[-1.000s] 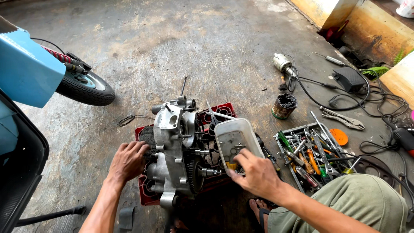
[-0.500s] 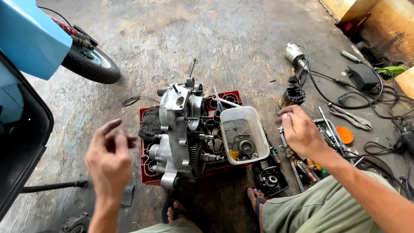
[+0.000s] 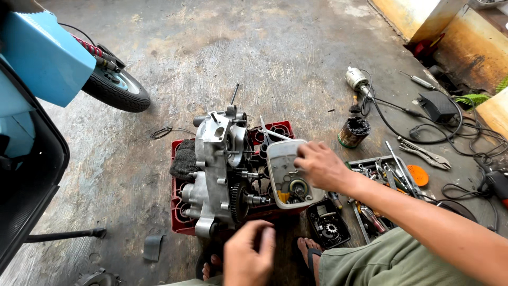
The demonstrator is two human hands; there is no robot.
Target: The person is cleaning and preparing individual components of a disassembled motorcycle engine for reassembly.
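While the concrete floor (image 3: 174,69) fills most of the view, the blue scooter (image 3: 39,63) sits at left, cut off by the frame edge; only its front tyre (image 3: 116,90) and side panel show.

Engine crankcase (image 3: 217,169) lies on a red crate (image 3: 182,222), centre. Gear and shafts stick out its right side. Dark rag (image 3: 185,159) on the crate's left end.

Clear plastic tub (image 3: 288,177) rests on the crate's right edge, just beside the crankcase, small parts inside; can't make out which.

Changes since half a second ago:
- right hand (image 3: 320,165) was raised off to the right, clear of the tub. Now on the tub's upper right rim, fingers curled over the edge, grip narrow and holding the tub.
- left hand (image 3: 248,257) was up at left, fingers spread. Now low at the bottom edge, near the crate's front, fingers loosely curled. Seen from the back, so can't tell whether the grip holds anything.
- tub barely shifted.

Right of the tub: tool tray (image 3: 381,175) with wrenches, partly behind the forearm. Black housing (image 3: 328,225) on the floor, just below the tub. Copper-wound armature (image 3: 353,132) stands upright beyond the tray, tangled cables (image 3: 450,132) further right, partly cut off.
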